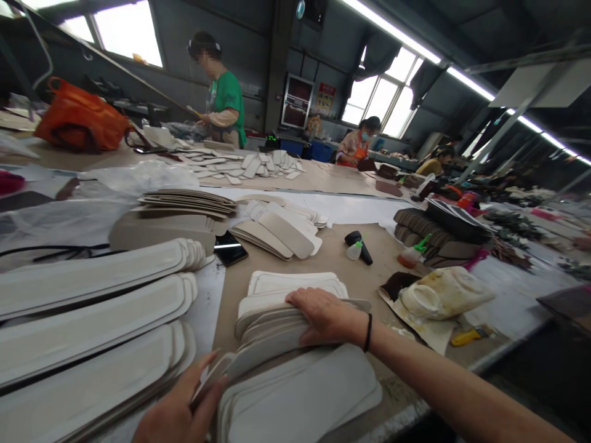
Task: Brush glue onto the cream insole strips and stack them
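- Left hand (173,406): near, left of centre; partly closed, thumb and fingers about the end of a pale panel (216,371).
- Right hand (327,317): half-curled over the fanned stack (272,329) at near centre, touching it; the firmness of its hold cannot be told.
- Flat pile (305,394): nearer than the fanned stack, just beside it.
- Long panels (92,301): three stacks, near left.
- Phone (231,249): beyond the left hand.
- Stained container (443,294) and yellow-handled tool (466,336): right.
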Available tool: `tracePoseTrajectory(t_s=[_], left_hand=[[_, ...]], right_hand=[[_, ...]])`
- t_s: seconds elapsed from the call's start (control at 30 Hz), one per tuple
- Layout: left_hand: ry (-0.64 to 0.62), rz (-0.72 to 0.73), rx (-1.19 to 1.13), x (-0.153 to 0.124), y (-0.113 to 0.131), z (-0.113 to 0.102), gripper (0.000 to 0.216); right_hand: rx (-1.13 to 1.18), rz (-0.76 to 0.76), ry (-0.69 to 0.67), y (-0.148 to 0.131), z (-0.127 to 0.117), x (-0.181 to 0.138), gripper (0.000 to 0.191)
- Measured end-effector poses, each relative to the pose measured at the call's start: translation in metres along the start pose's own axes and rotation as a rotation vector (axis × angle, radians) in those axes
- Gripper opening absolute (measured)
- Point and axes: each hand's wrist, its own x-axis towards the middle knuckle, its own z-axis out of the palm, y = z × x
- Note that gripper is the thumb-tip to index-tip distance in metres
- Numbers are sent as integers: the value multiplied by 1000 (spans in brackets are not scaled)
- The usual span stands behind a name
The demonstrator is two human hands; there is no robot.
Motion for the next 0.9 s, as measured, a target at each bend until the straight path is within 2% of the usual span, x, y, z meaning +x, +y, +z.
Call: tracePoseTrajectory(t_s=[0.07,0.13,0.2,0.27,0.33,0.4,0.47,0.53,0.7,0.8,0.9], left_hand=[[140,13,-84,2,12,-6,53],[206,-47,-146,6,25,-11,60],[161,-113,-152,14,36,-14,71],[65,-128,-102,22,42,-15,78],[-31,-102,-24,29,46,-13,81],[-91,-78,49,33,48,-9,73],[-105,-74,78,35,49,-6,61],[-98,-86,67,37,48,-4,52],[-126,-50,47,42,35,0,53],[-93,-28,-4,43,25,7,58],[1,-38,-25,40,22,14,65]], right_hand=[[-78,-27,33,-6,-5,-1,60],[-152,-58,56,-11,-7,0,54],[-177,-90,40,-12,-6,2,50],[-174,-99,19,-11,-1,4,50],[-160,-94,24,-9,3,4,57],[-128,-87,57,-4,6,-2,71],[-61,-70,109,3,7,-15,80],[22,-13,203,16,10,-35,81],[355,295,486,58,30,-77,61],[661,451,554,65,45,-73,64],[775,391,528,54,51,-58,65]])
